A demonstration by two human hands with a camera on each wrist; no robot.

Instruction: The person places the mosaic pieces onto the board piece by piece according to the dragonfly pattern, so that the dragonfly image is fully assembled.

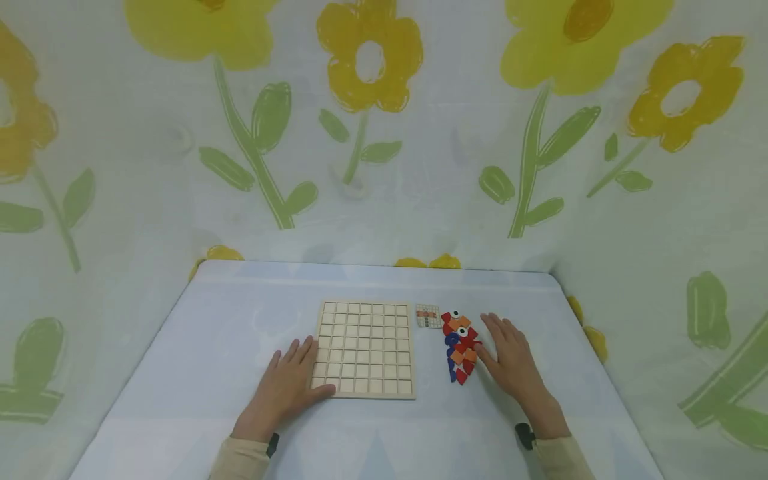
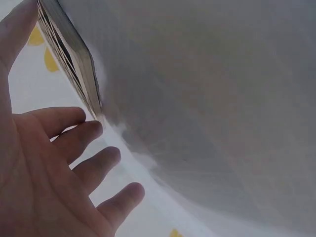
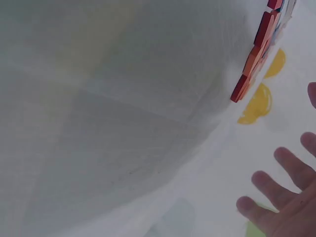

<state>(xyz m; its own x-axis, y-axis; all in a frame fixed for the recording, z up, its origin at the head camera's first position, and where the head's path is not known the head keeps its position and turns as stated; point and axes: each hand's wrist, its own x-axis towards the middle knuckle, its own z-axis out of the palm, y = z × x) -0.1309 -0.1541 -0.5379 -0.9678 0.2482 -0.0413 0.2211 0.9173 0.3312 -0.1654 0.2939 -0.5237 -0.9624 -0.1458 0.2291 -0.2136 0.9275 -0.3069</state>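
Note:
A square wooden grid board (image 1: pixel 365 349) lies flat on the table, its cells framed by thin raised strips. At its left edge rests my left hand (image 1: pixel 288 383), fingers extended and thumb at the front edge. The left wrist view shows the board's side (image 2: pixel 81 64) by the spread fingertips (image 2: pixel 111 155). To the board's right is a heap of red, orange and blue flat pieces (image 1: pixel 461 353), two of them with white eye-like discs. My right hand (image 1: pixel 513 363) is beside the heap's right side, fingers extended and holding nothing. Red piece edges (image 3: pixel 264 29) show in the right wrist view.
A small card (image 1: pixel 429 316) printed with a grid and a coloured figure lies between the board's upper right corner and the pieces. The white table (image 1: pixel 240 300) meets a flower-patterned cloth (image 1: pixel 420 220) behind and at both sides.

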